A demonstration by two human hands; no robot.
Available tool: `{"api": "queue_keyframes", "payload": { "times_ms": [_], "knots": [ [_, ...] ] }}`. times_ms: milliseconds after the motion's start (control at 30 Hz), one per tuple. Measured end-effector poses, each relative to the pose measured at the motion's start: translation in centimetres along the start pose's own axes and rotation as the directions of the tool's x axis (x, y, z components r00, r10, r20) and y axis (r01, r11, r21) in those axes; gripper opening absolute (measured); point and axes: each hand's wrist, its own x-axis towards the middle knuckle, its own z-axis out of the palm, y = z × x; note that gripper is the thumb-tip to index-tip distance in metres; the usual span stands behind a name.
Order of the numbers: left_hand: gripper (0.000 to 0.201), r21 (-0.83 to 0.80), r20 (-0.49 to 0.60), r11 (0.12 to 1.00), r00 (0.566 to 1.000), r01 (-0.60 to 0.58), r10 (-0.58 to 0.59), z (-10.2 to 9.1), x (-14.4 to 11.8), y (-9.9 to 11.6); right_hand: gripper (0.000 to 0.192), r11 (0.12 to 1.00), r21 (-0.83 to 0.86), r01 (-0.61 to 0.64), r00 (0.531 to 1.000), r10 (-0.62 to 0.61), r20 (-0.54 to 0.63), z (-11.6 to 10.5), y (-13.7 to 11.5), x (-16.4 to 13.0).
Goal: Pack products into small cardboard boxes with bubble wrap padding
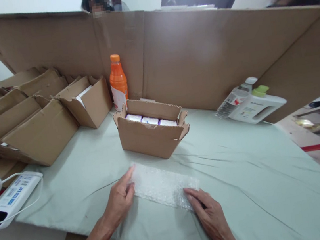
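A folded strip of clear bubble wrap (162, 186) lies across the table in front of me. My left hand (122, 192) pinches its left end between thumb and fingers. At the right end, my right hand (205, 209) grips the edge with fingers and thumb close together. Just beyond the wrap stands an open cardboard box (147, 138). Inside it, white packs (150, 120) with purple edges sit in a row, their lower parts hidden by the box wall.
Several open cardboard boxes (55, 127) crowd the left side. An orange bottle (118, 80) stands behind the middle box. At the back right, a clear water bottle (233, 101) and a white jug (254, 108) lean against the cardboard wall (198, 54). A power strip (17, 197) with cables lies left.
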Motion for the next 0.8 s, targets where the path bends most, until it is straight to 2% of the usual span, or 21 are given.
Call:
{"api": "queue_keyframes", "payload": {
  "times_ms": [133, 233, 267, 300, 367, 433, 467, 500, 533, 600, 633, 667, 733, 800],
  "knots": [
    [0.031, -0.043, 0.013, 0.983, 0.984, -0.179, 0.179, -1.1, 0.4, 0.1, 0.032, 0.996, -0.027, 0.079, 0.993, -0.077, 0.093, -1.8, -1.5, 0.9],
    [0.028, -0.013, -0.084, 0.949, 0.947, -0.314, 0.311, -3.6, 1.2, 2.2, 0.024, 0.971, -0.037, 0.238, 0.971, -0.237, 0.047, -4.9, -4.4, 2.0],
    [0.027, 0.034, -0.157, 0.929, 0.916, -0.37, 0.37, -4.7, 1.6, 3.3, 0.021, 0.953, -0.044, 0.299, 0.954, -0.299, -0.009, -6.1, -5.7, 2.5],
    [0.028, 0.102, -0.242, 0.899, 0.866, -0.425, 0.437, -5.9, 2.3, 4.5, 0.02, 0.935, -0.058, 0.349, 0.932, -0.353, -0.085, -7.2, -7.2, 3.2],
    [0.03, 0.266, -0.366, 0.821, 0.735, -0.505, 0.571, -8.0, 4.3, 7.1, 0.024, 0.907, -0.104, 0.409, 0.87, -0.422, -0.255, -9.2, -10.1, 5.4],
    [0.035, 0.388, -0.405, 0.732, 0.61, -0.56, 0.681, -9.5, 7.4, 9.1, 0.025, 0.884, -0.159, 0.44, 0.801, -0.467, -0.376, -10.5, -12.5, 8.6],
    [0.035, 0.42, -0.401, 0.696, 0.569, -0.583, 0.718, -10.1, 9.1, 9.9, 0.024, 0.873, -0.18, 0.453, 0.782, -0.486, -0.39, -10.8, -13.4, 10.6],
    [0.035, 0.439, -0.386, 0.674, 0.553, -0.594, 0.738, -10.4, 11.0, 10.4, 0.022, 0.869, -0.19, 0.457, 0.784, -0.494, -0.374, -11.0, -14.0, 12.7],
    [0.033, 0.447, -0.354, 0.679, 0.581, -0.583, 0.733, -10.6, 12.9, 10.6, 0.023, 0.876, -0.187, 0.444, 0.813, -0.482, -0.327, -11.0, -14.4, 14.9],
    [0.035, 0.472, -0.173, 0.712, 0.737, -0.52, 0.653, -10.7, 16.3, 10.5, 0.028, 0.911, -0.149, 0.384, 0.904, -0.404, -0.139, -10.6, -14.4, 18.9],
    [0.044, 0.495, -0.063, 0.722, 0.809, -0.483, 0.584, -10.6, 17.7, 10.2, 0.032, 0.927, -0.146, 0.344, 0.936, -0.351, -0.02, -10.3, -14.3, 20.6],
    [0.052, 0.519, 0.03, 0.724, 0.856, -0.454, 0.515, -10.5, 18.8, 9.8, 0.038, 0.938, -0.164, 0.306, 0.951, -0.293, 0.1, -10.1, -14.2, 21.9],
    [0.062, 0.553, 0.129, 0.716, 0.893, -0.426, 0.432, -10.3, 20.3, 9.0, 0.048, 0.93, -0.263, 0.256, 0.938, -0.173, 0.3, -9.6, -14.1, 23.5],
    [0.062, 0.561, 0.135, 0.71, 0.893, -0.426, 0.429, -10.2, 21.0, 8.4, 0.051, 0.897, -0.367, 0.247, 0.9, -0.072, 0.429, -9.3, -14.5, 24.2]
  ]
}}
